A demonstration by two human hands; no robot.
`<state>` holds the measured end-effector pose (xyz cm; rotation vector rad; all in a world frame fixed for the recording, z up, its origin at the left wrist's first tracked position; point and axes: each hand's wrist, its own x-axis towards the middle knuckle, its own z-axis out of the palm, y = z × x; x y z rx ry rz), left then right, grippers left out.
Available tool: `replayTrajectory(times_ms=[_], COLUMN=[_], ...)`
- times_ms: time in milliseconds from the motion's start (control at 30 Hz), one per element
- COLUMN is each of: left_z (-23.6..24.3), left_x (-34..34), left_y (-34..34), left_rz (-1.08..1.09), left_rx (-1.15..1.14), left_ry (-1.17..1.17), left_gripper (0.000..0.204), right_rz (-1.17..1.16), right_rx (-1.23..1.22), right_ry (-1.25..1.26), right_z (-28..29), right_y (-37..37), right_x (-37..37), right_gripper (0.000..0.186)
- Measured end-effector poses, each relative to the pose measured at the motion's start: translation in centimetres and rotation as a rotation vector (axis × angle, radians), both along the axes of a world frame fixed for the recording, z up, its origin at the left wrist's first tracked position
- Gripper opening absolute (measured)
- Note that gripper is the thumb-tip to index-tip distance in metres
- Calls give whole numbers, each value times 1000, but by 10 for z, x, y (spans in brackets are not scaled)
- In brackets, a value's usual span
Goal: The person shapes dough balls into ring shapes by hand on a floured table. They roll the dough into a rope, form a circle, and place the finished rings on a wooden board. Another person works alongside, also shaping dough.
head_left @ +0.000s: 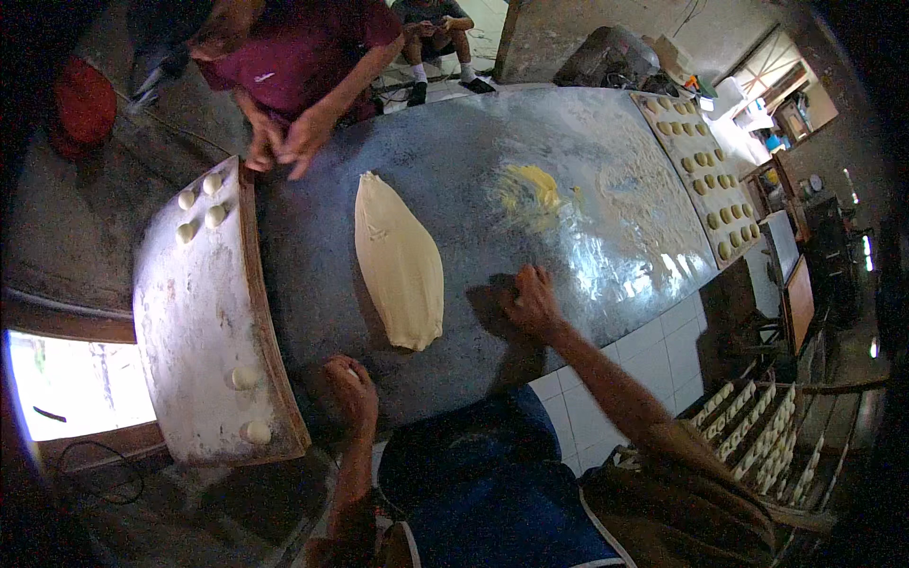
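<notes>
A long pale slab of dough [398,265] lies lengthwise on the grey metal worktop [473,379]. My left hand [352,393] is curled below its lower end, with a small pale piece in it, likely dough. My right hand [530,303] is curled at the worktop right of the slab; whatever it may hold is hidden. A floured board [189,303] at the left carries several small dough balls [216,215]. A yellow smear [530,194] marks the worktop beyond my right hand.
A co-worker in maroon [294,66] stands across with both hands at the worktop's edge; another person [436,38] sits behind. A tray of dough rounds [705,189] lies at the right end. A rack of dough pieces [757,435] stands lower right, a red container [85,104] upper left.
</notes>
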<state>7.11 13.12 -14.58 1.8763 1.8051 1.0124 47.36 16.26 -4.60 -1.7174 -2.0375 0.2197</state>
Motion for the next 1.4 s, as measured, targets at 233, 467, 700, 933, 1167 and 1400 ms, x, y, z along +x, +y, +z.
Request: replayTrajectory(times_ms=[233, 467, 700, 933, 1167, 1400], left_z=[95, 120, 103, 145, 221, 236], left_x=[-12, -17, -32, -18, -58, -193], left_y=[-9, 0, 11, 12, -28, -64], left_rz=[-262, -361, -582, -645, -496, 395], left_rx=[-143, -232, -199, -301, 67, 292], left_ry=[45, 148, 418, 424, 255, 30], left_gripper=[57, 65, 35, 36, 40, 70], right_rz=[97, 14, -63, -106, 236, 792], right_rx=[-314, 110, -54, -190, -377, 154], right_ry=[-143, 64, -6, 183, -136, 245], right_z=[-12, -79, 41, 29, 40, 181], right_y=[-32, -39, -64, -73, -47, 52], right_x=[9, 10, 3, 31, -10, -306], right_gripper=[27, 27, 50, 54, 35, 78])
